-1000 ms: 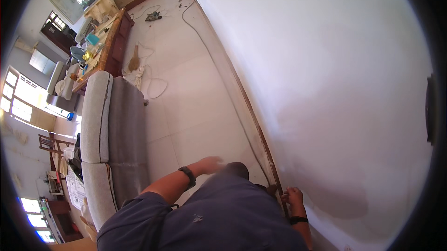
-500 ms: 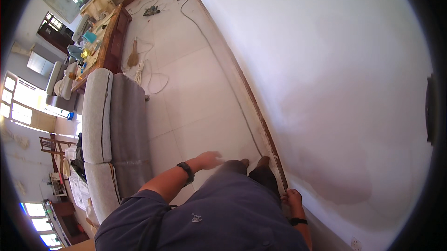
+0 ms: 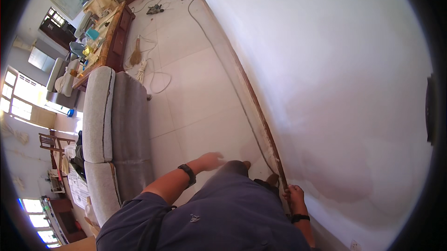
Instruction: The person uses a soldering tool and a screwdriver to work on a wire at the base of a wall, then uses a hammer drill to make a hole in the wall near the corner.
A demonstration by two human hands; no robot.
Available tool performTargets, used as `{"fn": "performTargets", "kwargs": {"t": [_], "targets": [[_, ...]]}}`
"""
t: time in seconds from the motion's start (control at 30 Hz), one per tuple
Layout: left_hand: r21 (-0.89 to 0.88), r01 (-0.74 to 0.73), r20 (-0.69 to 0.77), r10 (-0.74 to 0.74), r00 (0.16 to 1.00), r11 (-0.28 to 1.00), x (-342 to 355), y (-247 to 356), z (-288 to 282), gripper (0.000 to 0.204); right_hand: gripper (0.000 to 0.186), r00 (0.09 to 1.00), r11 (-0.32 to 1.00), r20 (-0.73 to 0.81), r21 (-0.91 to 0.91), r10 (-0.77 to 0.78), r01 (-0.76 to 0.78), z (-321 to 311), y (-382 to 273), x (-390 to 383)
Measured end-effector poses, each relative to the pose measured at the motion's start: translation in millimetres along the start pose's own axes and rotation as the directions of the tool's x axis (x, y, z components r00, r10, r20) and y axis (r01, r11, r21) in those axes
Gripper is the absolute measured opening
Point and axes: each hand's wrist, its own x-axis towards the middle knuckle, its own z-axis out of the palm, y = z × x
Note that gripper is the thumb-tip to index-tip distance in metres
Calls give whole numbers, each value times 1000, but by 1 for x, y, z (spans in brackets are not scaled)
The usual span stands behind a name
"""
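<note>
My left hand [image 3: 212,160] hangs over the pale tiled floor [image 3: 191,120], in front of my body. Its fingers stretch forward, slightly blurred, and nothing shows in them. A dark watch [image 3: 187,175] sits on that wrist. Close to the wall [image 3: 344,111], my right hand [image 3: 294,195] has its fingers curled in; whatever is in them, if anything, I cannot make out. The dark brown skirting strip [image 3: 261,116] runs along the wall's foot up to this hand. A black band [image 3: 300,218] circles the right wrist. A grey cable [image 3: 233,85] lies along the skirting.
A grey sofa [image 3: 128,120] stands on my left. Beyond it is a long wooden counter [image 3: 111,41] crowded with items. On the floor ahead lie a broom [image 3: 136,54], a coiled pale rope [image 3: 141,71] and a dark tool with a cord [image 3: 155,10]. A wall socket [image 3: 355,244] is low at right.
My right foot has shifted back toward me beside the skirting, and the view has moved slightly. Both hands keep nearly the same pose; the right one is a little higher in view.
</note>
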Motion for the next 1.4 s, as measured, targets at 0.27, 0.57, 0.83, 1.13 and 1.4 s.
{"fn": "performTargets", "kwargs": {"t": [0.27, 0.57, 0.83, 1.13, 1.4], "targets": [[-76, 28, 58, -24, 998, 997, 14, -2, 5, 59, 23, 998, 997, -52, -75, -33, 29, -9, -3, 6], [-41, -57, 55, 59, 997, 998, 31, 6, 15, 56, 22, 995, 996, -95, -79, -42, 35, -32, 34, 4], [17, -37, 38, 36, 999, 999, 25, 0, 4, 58, 21, 999, 999, -41, -26, -36, 35, -7, 6, 5], [-71, 5, 21, -4, 1000, 997, 17, -3, 11, 56, 22, 1000, 998, -3, -68, -13, 13, -4, -18, 14], [-10, -41, 25, 41, 999, 999, 14, -3, 6, 59, 22, 1000, 999, -24, -48, -18, 17, -4, -15, 6]]}}
